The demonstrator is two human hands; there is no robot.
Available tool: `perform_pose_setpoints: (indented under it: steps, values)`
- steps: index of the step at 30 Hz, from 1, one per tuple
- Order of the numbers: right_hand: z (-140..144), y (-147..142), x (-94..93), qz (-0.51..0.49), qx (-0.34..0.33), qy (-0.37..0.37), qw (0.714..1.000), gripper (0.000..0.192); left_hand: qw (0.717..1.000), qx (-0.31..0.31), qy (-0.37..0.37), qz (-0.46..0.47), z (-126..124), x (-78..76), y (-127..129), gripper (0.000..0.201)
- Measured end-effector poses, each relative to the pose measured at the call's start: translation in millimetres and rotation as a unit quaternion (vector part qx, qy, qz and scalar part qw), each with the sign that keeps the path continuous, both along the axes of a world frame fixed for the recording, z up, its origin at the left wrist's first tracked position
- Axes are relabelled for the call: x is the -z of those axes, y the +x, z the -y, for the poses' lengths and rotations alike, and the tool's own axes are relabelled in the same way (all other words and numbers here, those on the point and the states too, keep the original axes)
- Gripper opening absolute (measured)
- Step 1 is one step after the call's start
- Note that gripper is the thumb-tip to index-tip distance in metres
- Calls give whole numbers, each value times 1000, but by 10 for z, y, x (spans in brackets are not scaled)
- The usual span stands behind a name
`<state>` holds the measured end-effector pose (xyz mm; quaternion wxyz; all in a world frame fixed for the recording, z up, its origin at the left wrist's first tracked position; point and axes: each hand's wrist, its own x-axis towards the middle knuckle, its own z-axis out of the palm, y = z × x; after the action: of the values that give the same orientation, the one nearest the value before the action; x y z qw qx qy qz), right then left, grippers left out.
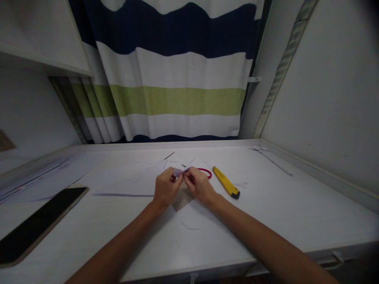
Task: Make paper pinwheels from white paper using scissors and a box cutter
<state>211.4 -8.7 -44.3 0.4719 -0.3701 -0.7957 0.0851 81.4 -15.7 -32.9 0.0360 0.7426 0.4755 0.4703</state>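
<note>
Above the middle of the white table, my left hand [166, 187] and my right hand [199, 182] meet with their fingertips pinched close together. Both grip a small piece of pale paper [177, 172], whose upper edge sticks out over the fingers. Below the hands lies a greyish-brown piece of paper or card [181, 201], partly covered by them. Just behind my right hand shows a red loop, a scissors handle [209, 172], with the rest mostly hidden. To the right rests a yellow utility knife [226, 183].
A dark-screened phone [41, 227] lies at the left, near a stack of paper sheets [35, 177]. White sheets [124, 183] spread left of centre, with a thin dark stick [169, 156] behind. A curled paper strip [189, 226] lies in front. Paper scraps [260, 148] sit at the back right.
</note>
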Motion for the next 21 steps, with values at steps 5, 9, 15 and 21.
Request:
perform_pose_setpoints:
  steps: [5,9,15,21]
  values:
    - [-22,-13,27,-62,13,-31,997,8,1000,14,1,13,-14,11,-11,13]
    - [-51,-22,56,-95,1,-62,994,6,999,33,-3,7,-30,1,-23,12]
    - [-87,-20,78,-111,12,-61,992,14,999,15,-31,30,-63,-17,-21,12]
    - [-70,12,97,-45,56,2,997,8,992,17,-87,94,-98,27,6,11]
